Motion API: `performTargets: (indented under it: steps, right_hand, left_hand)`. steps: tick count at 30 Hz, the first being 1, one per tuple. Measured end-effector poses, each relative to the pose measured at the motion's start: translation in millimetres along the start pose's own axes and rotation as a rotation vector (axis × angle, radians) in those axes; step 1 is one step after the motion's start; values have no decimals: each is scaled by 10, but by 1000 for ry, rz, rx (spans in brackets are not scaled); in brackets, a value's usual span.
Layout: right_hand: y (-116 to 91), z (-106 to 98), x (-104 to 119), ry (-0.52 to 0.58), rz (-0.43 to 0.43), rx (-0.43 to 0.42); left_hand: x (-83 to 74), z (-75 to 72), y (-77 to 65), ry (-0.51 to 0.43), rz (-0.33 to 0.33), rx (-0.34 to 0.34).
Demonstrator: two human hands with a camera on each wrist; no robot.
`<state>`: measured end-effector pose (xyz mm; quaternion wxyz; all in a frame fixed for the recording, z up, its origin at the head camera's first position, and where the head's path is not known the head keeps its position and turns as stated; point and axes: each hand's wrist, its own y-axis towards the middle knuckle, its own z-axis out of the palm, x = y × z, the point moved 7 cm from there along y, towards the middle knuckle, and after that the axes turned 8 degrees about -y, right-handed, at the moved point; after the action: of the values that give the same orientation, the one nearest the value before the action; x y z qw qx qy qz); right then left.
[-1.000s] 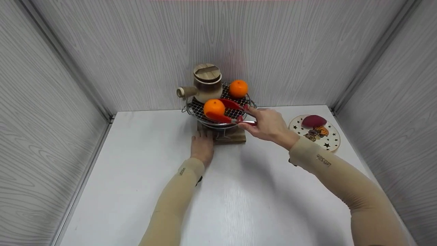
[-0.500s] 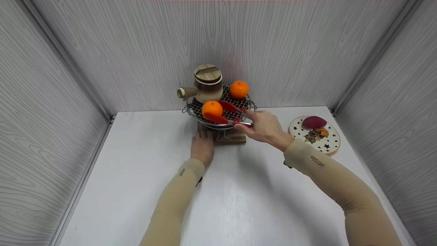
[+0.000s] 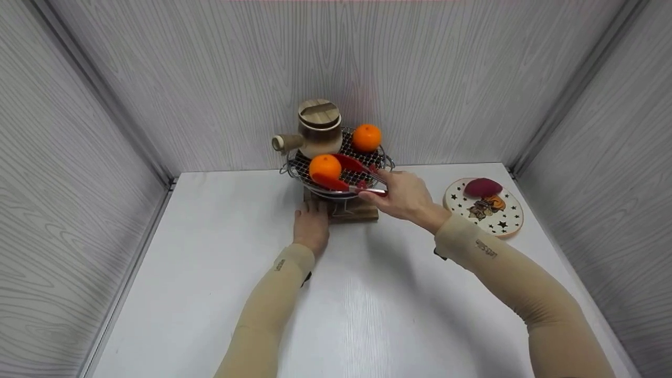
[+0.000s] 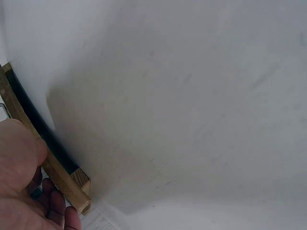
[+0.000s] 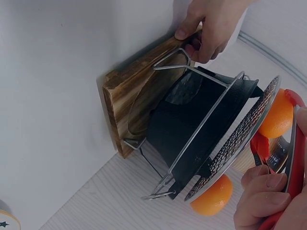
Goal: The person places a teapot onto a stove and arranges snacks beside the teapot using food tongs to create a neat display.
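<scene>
My right hand (image 3: 407, 197) holds red-tipped tongs (image 3: 341, 184) by their handles. The tongs' red heads stand on either side of an orange (image 3: 325, 167) at the front of a wire grill mesh (image 3: 362, 170). Behind it on the mesh sits a second orange (image 3: 366, 137). My left hand (image 3: 311, 226) grips the left front corner of the wooden base board (image 3: 362, 211), thumb along its edge in the left wrist view. On that board stands a dark stove pot (image 5: 192, 115) in a wire frame, carrying the mesh.
A lidded brown-and-cream pot (image 3: 319, 128) with a side handle stands on the mesh at the left. To the right lies a star-patterned plate (image 3: 512, 215) bearing a dark red, sweet-potato-like piece (image 3: 483, 187). Panelled walls (image 3: 336, 63) rise at the back and sides.
The tongs and front orange have shifted slightly left and down on the mesh, my right hand moving with them. My left hand stays put on the board.
</scene>
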<state>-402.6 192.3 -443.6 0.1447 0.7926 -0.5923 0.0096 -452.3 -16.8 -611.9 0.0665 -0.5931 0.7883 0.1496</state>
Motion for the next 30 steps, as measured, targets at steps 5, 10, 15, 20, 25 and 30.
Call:
performTargets:
  steps: [5, 10, 15, 20, 25, 30]
  right_hand:
    - [-9, 0, -15, 3, 7, -18]
    - [-10, 7, -24, 6, 11, -18]
    - [-15, -6, -38, 13, 15, -15]
    - [-23, -32, -56, 18, 14, -25]
    - [-36, -58, -87, 9, 17, -41]
    - [-71, -84, -127, 6, 24, -49]
  left_hand:
    - [-2, -7, -16, 3, -1, -15]
    - [-19, -29, -32, 1, -4, -10]
    - [-21, -30, -38, 0, -7, 5]
    - [-18, -17, -20, 24, -14, 35]
    - [-17, -12, -5, 29, -22, 62]
    - [-22, -9, -8, 34, -28, 81]
